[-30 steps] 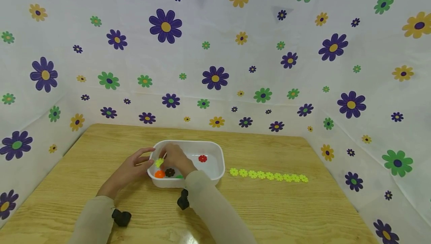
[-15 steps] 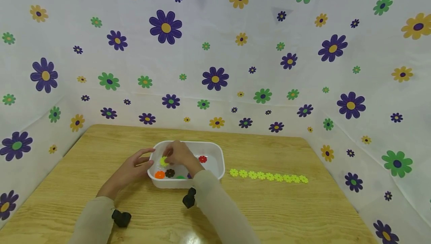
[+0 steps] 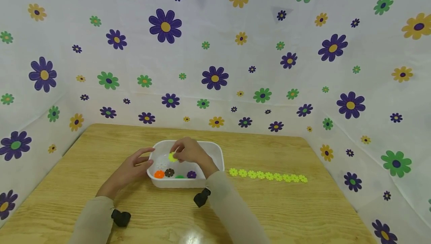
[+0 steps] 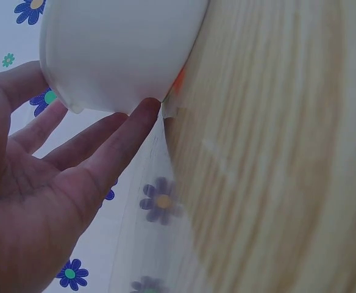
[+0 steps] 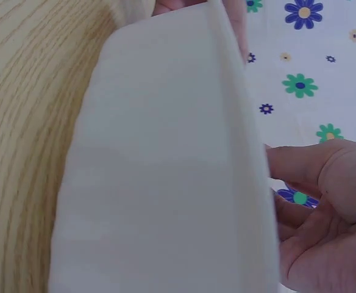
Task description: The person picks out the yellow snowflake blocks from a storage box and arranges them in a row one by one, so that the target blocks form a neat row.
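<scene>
My right hand [image 3: 193,151] pinches a yellow flower-shaped plastic piece [image 3: 172,157] above the inside of a white rectangular tub [image 3: 182,184]. In the right wrist view the tub's wall [image 5: 147,159] hides the fingertips of that right hand [image 5: 330,213] and the piece. My left hand [image 3: 134,167] rests at the tub's left end. Seen from the left wrist, long fingers [image 4: 123,137] reach against the outer wall [image 4: 129,55]. On the tub floor lie an orange piece [image 3: 159,174], a dark brown piece [image 3: 169,173], a green piece [image 3: 180,177], a purple piece [image 3: 191,174] and pale clear ones [image 3: 161,166].
A straight row of several yellow flower pieces [image 3: 269,176] runs across the wooden table [image 3: 286,210] right of the tub. White cloth [image 3: 188,57] printed with flowers stands behind the table and along its sides.
The right hand has moved right and slightly up inside the tub with the yellow flower piece. The purple piece has come into view; the red piece is now hidden. The left hand stays put.
</scene>
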Motion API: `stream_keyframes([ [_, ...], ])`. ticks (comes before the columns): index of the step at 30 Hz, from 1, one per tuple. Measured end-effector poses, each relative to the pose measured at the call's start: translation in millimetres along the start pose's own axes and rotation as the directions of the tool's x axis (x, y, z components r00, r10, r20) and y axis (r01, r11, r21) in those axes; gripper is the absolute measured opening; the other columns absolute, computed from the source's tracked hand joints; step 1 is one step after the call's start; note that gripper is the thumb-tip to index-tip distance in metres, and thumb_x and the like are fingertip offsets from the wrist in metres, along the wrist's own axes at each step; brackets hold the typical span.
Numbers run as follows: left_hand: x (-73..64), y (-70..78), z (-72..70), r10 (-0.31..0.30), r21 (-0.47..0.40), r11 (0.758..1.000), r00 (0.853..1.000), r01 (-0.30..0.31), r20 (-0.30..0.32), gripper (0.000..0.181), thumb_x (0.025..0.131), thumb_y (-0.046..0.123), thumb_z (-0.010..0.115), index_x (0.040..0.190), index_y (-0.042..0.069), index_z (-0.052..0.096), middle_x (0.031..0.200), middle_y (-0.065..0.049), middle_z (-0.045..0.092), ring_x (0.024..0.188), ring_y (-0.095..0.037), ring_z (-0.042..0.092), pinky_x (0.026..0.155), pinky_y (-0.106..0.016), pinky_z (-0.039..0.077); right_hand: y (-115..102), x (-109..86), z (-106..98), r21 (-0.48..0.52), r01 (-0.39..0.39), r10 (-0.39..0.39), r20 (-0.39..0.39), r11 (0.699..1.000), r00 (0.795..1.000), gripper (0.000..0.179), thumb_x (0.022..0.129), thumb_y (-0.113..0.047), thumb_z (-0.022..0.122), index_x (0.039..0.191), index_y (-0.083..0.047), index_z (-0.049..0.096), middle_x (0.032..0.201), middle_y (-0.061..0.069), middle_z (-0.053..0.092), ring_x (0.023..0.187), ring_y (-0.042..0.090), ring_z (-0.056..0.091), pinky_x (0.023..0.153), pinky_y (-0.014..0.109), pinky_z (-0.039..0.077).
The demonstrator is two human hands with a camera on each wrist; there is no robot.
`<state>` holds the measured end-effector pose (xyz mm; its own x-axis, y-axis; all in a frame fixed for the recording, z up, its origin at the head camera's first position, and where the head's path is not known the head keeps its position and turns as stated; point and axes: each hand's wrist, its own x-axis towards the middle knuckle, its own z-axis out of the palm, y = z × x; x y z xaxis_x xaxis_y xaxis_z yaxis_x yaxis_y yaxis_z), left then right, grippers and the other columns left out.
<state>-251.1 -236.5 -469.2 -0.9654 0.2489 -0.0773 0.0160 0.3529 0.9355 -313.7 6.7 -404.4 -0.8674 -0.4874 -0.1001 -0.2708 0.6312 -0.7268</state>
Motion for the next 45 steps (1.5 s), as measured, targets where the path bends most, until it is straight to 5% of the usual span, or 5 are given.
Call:
stream_keyframes([
  [5,0.2,1.0,0.6,-0.012,0.013,1.000,1.000,0.012,-0.016,0.063,0.106,0.041,0.056,0.161,0.021,0.031,0.163,-0.030,0.034,0.148,-0.050,0.040,0.109,-0.051,0.054,4,-9.8,-12,0.034,0.023,-0.022,-0.028,0.999,0.999,0.011,0.096,-0.010,0.071,0.105,-0.009,0.078,0.094,0.009,0.074,0.069,0.014,0.068,0.075,0.034,0.065],
  [12,0.1,-0.8,0.8,-0.004,0.010,1.000,1.000,0.004,-0.018,0.064,0.106,0.039,0.056,0.162,0.021,0.031,0.164,-0.030,0.033,0.148,-0.050,0.040,0.108,-0.051,0.054,15,-27.1,-31,0.044,0.054,-0.051,-0.064,0.998,0.997,0.013,0.097,-0.009,0.068,0.107,-0.007,0.077,0.094,0.011,0.075,0.072,0.023,0.073,0.061,0.038,0.062],
  [20,-2.2,-1.7,1.5,-0.008,0.024,1.000,1.000,0.009,-0.015,0.065,0.106,0.041,0.057,0.162,0.021,0.030,0.164,-0.031,0.033,0.147,-0.051,0.040,0.109,-0.052,0.053,36,-43.5,-53,0.061,0.054,-0.046,-0.124,0.997,0.991,0.015,0.097,-0.006,0.067,0.108,-0.004,0.077,0.101,0.015,0.074,0.082,0.033,0.072,0.075,0.034,0.065],
  [28,-1.5,1.6,0.2,-0.015,0.027,1.000,0.999,0.016,-0.034,0.061,0.106,0.041,0.056,0.160,0.023,0.033,0.164,-0.029,0.034,0.147,-0.050,0.041,0.109,-0.052,0.053,51,-58.3,-70,0.105,0.018,-0.004,-0.138,0.994,0.990,0.015,0.099,-0.006,0.065,0.109,-0.002,0.076,0.099,0.015,0.071,0.074,0.017,0.069,0.084,0.047,0.065],
  [45,-1.9,2.8,1.2,-0.024,0.004,1.000,0.999,0.025,-0.025,0.065,0.105,0.043,0.057,0.161,0.023,0.032,0.164,-0.029,0.034,0.146,-0.049,0.043,0.109,-0.050,0.054,86,-89.6,-101,0.087,-0.068,0.084,-0.204,0.994,0.975,0.018,0.099,-0.007,0.065,0.114,-0.003,0.074,0.105,0.016,0.072,0.081,0.020,0.071,0.083,0.039,0.066],
])
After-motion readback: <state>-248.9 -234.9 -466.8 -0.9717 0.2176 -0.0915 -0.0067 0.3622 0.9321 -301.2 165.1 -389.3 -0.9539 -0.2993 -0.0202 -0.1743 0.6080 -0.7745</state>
